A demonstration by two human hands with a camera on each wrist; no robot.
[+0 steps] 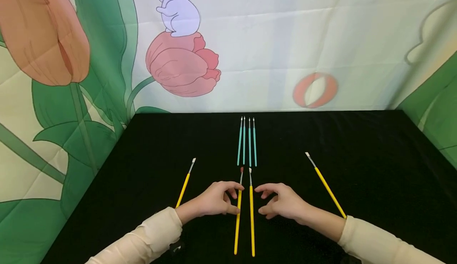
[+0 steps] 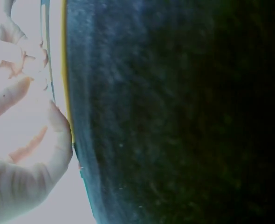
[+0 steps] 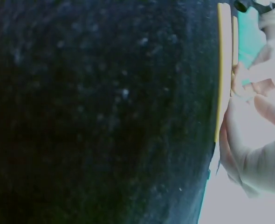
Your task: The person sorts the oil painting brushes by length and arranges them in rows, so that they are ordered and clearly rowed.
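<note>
Two yellow-handled paintbrushes lie side by side in the middle: a red-tipped paintbrush (image 1: 237, 232) and a white-tipped paintbrush (image 1: 252, 224). My left hand (image 1: 218, 198) is at the red-tipped one, its index finger and thumb tips overlapping the handle, a gap between them. Whether they touch it is unclear. Just right of the white-tipped one is my right hand (image 1: 283, 202), fingers loosely bent, thumb apart from the index finger, a narrow strip of black showing before the handle. Both wrist views are overexposed; a yellow handle (image 2: 64, 56) runs beside the left fingers, another handle (image 3: 225, 60) beside the right ones.
Several teal-handled brushes (image 1: 250, 145) stand in a row farther back. One yellow paintbrush (image 1: 183, 188) slants at the left, partly under the left forearm; another yellow paintbrush (image 1: 328, 188) slants at the right. Behind the black tabletop (image 1: 375, 145) hangs a printed curtain (image 1: 257, 57).
</note>
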